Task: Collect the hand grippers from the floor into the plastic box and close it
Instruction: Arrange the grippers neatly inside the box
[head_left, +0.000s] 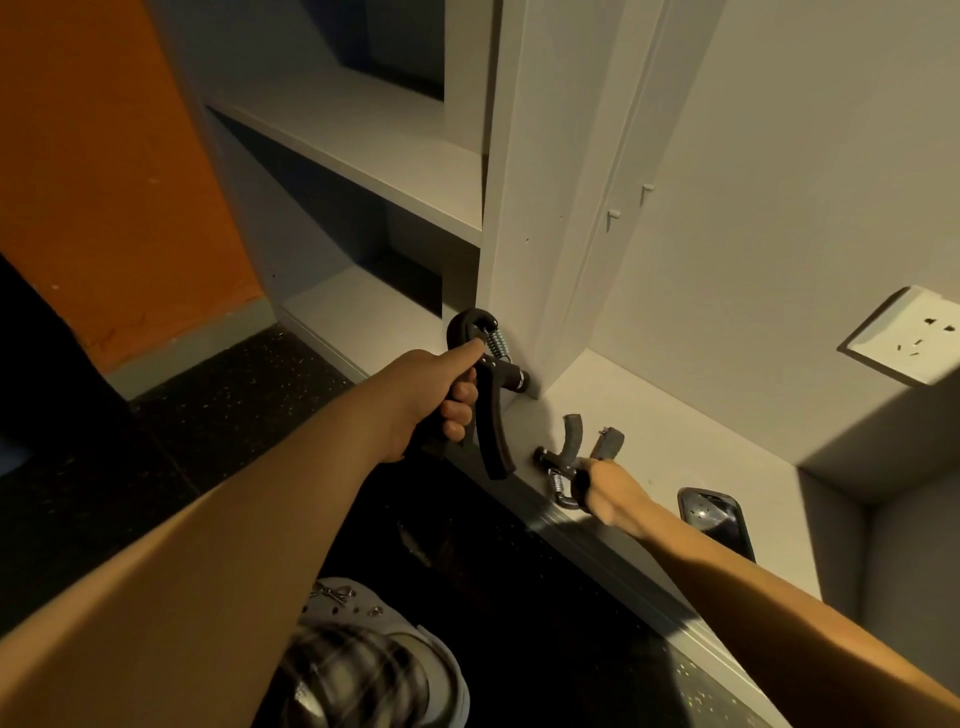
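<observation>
Left hand (434, 397) clamped on black hand gripper (494, 441), just off the ledge (675, 415) front edge. Right hand (609, 489) curled round grey hand gripper (572, 437) there. Plastic box unseen; boxing and closing likely remain.

The left hand (441, 400) and the right hand (608, 491) are both bare, as are the forearms (218, 561) along all of their visible length. Lower down is one foot in a pale grey clog-style shoe (415, 649) with a rounded toe and a thick rim. Small charms are pinned to the top of the shoe: a silvery bow-shaped charm (332, 592) and a round stud (374, 612). Above the shoe hangs a trouser leg (348, 675) in a dark and pale check, blurred at this range.
</observation>
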